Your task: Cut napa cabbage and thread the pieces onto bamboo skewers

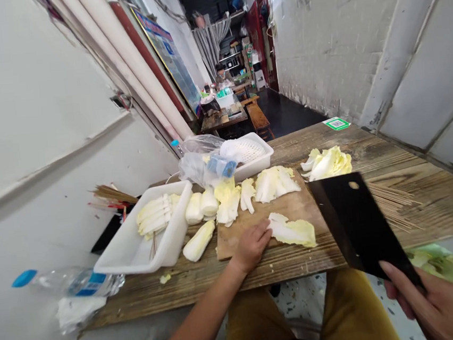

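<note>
From my remote seat I am seeing left forearm slanting up from lower edge, left hand (253, 245) lying back-up by near edge of cutting board (227, 242). Its fingers are resting close together, tips at left end of cabbage leaf (292, 231); cannot tell if pinching. Leaf is lying on board's near side. Right hand (434, 294), at lower right, is clamping fingers around handle of black cleaver (357, 221). Blade is tilting up and leftward, showing before tabletop (300, 144), apart from leaf.
</note>
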Demonstrator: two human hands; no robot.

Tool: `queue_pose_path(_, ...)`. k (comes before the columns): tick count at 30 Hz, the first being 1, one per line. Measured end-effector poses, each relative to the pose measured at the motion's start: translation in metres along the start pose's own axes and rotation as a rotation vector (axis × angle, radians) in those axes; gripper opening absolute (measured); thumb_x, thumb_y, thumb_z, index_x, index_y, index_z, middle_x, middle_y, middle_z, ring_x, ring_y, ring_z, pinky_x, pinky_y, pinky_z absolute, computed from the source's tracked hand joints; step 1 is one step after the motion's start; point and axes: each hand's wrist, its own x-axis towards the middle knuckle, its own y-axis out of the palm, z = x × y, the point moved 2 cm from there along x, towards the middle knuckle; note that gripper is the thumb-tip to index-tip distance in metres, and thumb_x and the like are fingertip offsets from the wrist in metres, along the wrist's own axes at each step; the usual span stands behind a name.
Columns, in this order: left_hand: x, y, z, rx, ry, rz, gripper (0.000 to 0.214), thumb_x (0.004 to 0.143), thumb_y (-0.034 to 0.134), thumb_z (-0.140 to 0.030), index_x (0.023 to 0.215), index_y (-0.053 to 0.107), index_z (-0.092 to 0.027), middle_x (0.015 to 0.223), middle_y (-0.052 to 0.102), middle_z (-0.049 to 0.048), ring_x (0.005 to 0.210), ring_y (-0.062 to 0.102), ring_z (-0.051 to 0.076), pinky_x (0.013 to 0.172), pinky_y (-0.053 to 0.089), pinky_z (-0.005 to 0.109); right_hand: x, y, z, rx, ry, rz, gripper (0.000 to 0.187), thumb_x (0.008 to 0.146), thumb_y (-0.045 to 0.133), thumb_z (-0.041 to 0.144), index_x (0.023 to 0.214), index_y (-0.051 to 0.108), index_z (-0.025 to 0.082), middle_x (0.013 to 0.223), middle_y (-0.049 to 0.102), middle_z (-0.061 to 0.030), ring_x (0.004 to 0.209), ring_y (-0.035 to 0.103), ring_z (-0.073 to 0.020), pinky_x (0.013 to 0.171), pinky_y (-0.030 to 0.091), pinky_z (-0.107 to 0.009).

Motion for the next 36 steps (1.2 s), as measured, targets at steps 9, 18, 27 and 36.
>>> queue_pose_path(9, 0.012, 0.009, -0.025, 0.04, 0.074, 0.009, 0.028, 0.093, 0.036, -0.018, 0.105, 0.061, -0.014, 0.1, 0.067, 0.0103, 0.098, 0.058, 0.021, 0.086, 0.048, 0.038, 0.056, -0.008, 0.073, -0.392, -0.482, 0.228, 0.037, 0.093, 0.035, 0.039, 0.076, 0.064, 0.022, 0.061, 0.068, -0.0039, 0.05, 0.063, -0.0184, 0.048, 0.038, -0.028)
queue_pose_path(18, 0.009, 0.017, -0.024, 0.002, 0.073, -0.107, 0.026, 0.091, 0.039, -0.015, 0.105, 0.06, -0.011, 0.099, 0.066, 0.0118, 0.096, 0.056, 0.021, 0.085, 0.047, 0.039, 0.082, -0.005, 0.088, -0.574, -0.534, 0.333, 0.042, 0.094, 0.034, 0.038, 0.066, 0.06, 0.021, 0.055, 0.064, -0.0028, 0.046, 0.059, -0.0166, 0.047, 0.031, -0.028)
queue_pose_path(27, 0.011, 0.015, -0.023, -0.032, 0.052, -0.08, 0.027, 0.091, 0.039, -0.016, 0.105, 0.06, -0.01, 0.099, 0.066, 0.0123, 0.096, 0.055, 0.022, 0.084, 0.047, 0.039, 0.09, 0.001, 0.084, -0.588, -0.563, 0.408, 0.043, 0.095, 0.031, 0.035, 0.066, 0.06, 0.021, 0.056, 0.066, -0.0035, 0.048, 0.061, -0.0179, 0.048, 0.034, -0.028)
queue_pose_path(36, 0.011, 0.014, -0.022, -0.087, 0.046, -0.073, 0.028, 0.09, 0.037, -0.016, 0.108, 0.058, -0.01, 0.099, 0.065, 0.0134, 0.094, 0.055, 0.022, 0.08, 0.046, 0.039, 0.097, 0.0, 0.076, -0.595, -0.506, 0.464, 0.046, 0.095, 0.03, 0.039, 0.064, 0.059, 0.02, 0.057, 0.066, -0.0042, 0.047, 0.06, -0.0183, 0.047, 0.032, -0.028)
